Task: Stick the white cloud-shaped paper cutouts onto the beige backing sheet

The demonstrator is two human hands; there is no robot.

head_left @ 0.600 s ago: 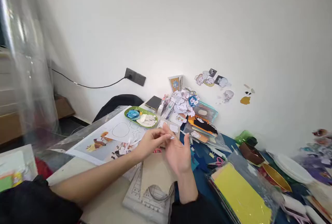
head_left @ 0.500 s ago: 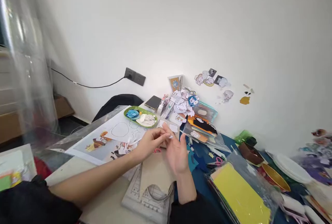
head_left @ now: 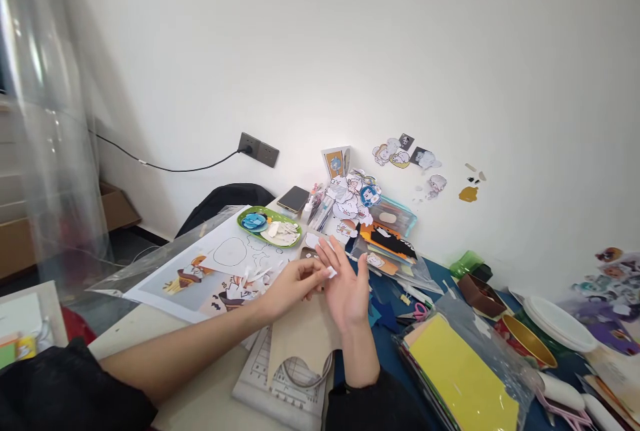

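My left hand (head_left: 295, 288) pinches a small white paper piece (head_left: 331, 272) between thumb and fingertips. The piece lies against or just in front of my right palm; I cannot tell which. My right hand (head_left: 346, 291) is open, palm facing me, thumb and fingers apart. Below both hands is a beige sheet (head_left: 300, 334) with a curved cut-out at its near edge. It rests over a roll of tape (head_left: 313, 378) and a printed pad (head_left: 267, 391). Beyond my left hand, a green tray (head_left: 244, 230) carries blue and white cut pieces.
Left of the hands lie printed pictures (head_left: 187, 278) and a sheet with drawn outlines (head_left: 227, 254). A phone (head_left: 293, 199) and a heap of paper cut-outs (head_left: 350, 198) are near the wall. To the right are pink-handled scissors (head_left: 420, 312), yellow sheets (head_left: 463, 378) and a gold-rimmed bowl (head_left: 530, 341).
My right hand has opened further, its fingers spreading apart. The small white piece in my left fingertips shows more clearly now, slightly lower. The view has shifted slightly.
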